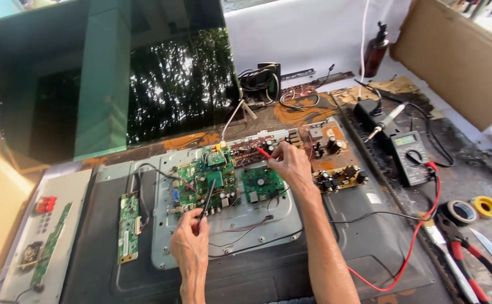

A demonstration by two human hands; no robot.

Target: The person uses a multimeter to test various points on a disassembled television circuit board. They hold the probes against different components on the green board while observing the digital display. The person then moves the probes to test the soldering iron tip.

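Note:
A flat-screen set lies face down with its back open, showing a metal chassis plate [268, 222] and several green circuit boards. My left hand [189, 239] grips a black test probe [206, 200] whose tip rests on the main green board [206, 183]. My right hand [291, 166] pinches a red test probe [264, 152] against the brown board [251, 151] at the top. Red and black leads run right to a multimeter [410, 157].
A soldering iron [387, 121] lies on a dark box above the meter. Tape rolls [463, 212], red-handled pliers [465, 256] and a knife sit at the right. A narrow green board [128, 228] is at the left, a dark glass panel [105, 79] behind, cardboard [460, 50] at the back right.

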